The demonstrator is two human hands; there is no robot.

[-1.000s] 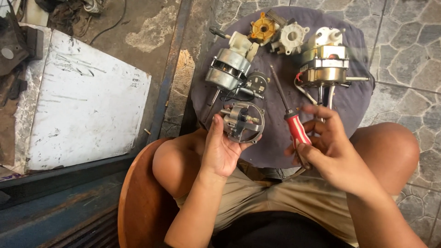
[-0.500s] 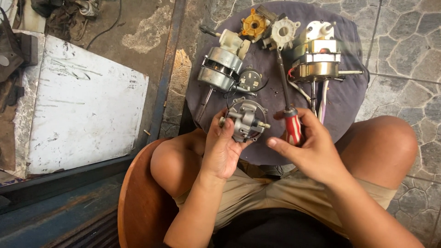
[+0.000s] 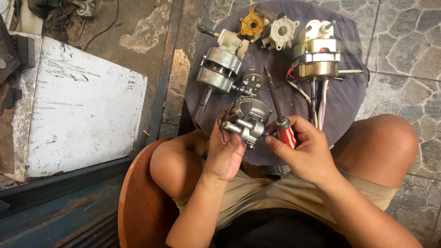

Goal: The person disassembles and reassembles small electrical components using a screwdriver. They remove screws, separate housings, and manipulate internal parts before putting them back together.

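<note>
While the left hand (image 3: pixel 225 149) grips a small metal motor housing (image 3: pixel 250 121) above the knees, the right hand (image 3: pixel 301 149) is closed on a red-handled screwdriver (image 3: pixel 278 110), shaft pointing away over the round worktop (image 3: pixel 349 92) with other motors (image 3: pixel 218 69).

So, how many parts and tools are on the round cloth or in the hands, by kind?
Metal motor units: 2, first, second
Plastic gear housings: 2, yellow, white
Metal housing, in left hand: 1
Red-handled screwdriver, in right hand: 1
Total: 6
</note>
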